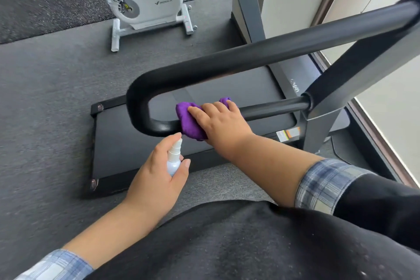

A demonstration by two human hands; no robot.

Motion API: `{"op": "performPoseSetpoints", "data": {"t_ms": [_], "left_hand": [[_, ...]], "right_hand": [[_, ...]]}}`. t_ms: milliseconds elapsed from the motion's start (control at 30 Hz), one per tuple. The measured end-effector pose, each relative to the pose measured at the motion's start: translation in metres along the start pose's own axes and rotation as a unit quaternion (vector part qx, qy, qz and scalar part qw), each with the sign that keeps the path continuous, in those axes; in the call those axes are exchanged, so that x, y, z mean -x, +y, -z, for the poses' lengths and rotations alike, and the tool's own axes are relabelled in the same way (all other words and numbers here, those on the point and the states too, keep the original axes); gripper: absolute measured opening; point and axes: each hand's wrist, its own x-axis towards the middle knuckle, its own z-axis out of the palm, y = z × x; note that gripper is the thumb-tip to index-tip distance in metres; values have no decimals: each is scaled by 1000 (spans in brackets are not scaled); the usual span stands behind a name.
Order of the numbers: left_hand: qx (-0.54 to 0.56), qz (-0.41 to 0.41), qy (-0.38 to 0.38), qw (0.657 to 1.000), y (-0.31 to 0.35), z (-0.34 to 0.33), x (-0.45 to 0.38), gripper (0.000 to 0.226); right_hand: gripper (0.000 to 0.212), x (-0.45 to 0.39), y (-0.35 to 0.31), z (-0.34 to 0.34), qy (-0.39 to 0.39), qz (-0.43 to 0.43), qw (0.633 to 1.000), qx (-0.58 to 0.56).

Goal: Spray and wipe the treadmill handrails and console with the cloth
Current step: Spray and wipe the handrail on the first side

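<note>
The right hand has its grip curled over a purple cloth, pressing it round the lower bar of the black handrail at frame centre. Just below, the left hand pinches a small white spray bottle, nozzle near the cloth. Beneath lies the treadmill deck; a white exercise bike stands upper left.

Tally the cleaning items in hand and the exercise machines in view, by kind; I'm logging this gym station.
Purple cloths: 1, under the right hand on the black handrail
White spray bottles: 1, in the left hand
Treadmills: 1
White exercise bikes: 1
Total: 4
</note>
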Motion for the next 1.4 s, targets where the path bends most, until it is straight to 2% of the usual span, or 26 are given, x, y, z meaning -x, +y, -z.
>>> {"op": "performPoseSetpoints", "data": {"t_ms": [267,367,633,767,867,967,1033,1233,1400], "left_hand": [[2,26,-15,1000,67,-60,-5,51],[-5,32,-14,999,85,-81,-5,50],[-25,98,39,994,96,-98,15,54],[-27,126,65,990,99,-96,30,59],[-29,134,75,988,106,-97,34,68],[-21,140,64,988,110,-102,34,58],[-17,143,58,988,111,-105,31,57],[-9,122,48,991,109,-110,15,56],[-9,122,42,992,88,-99,18,55]], "right_hand": [[81,54,152,14,-57,-74,995,-33],[78,68,187,18,-67,-65,995,-27],[76,58,175,8,-43,-24,997,-63],[70,34,129,12,-23,51,991,-120],[74,23,93,10,-29,90,987,-129],[82,21,101,6,-26,99,990,-93],[87,24,121,6,-33,95,992,-81],[92,41,188,9,-86,2,992,-93],[88,42,184,5,-54,-14,996,-73]]}}
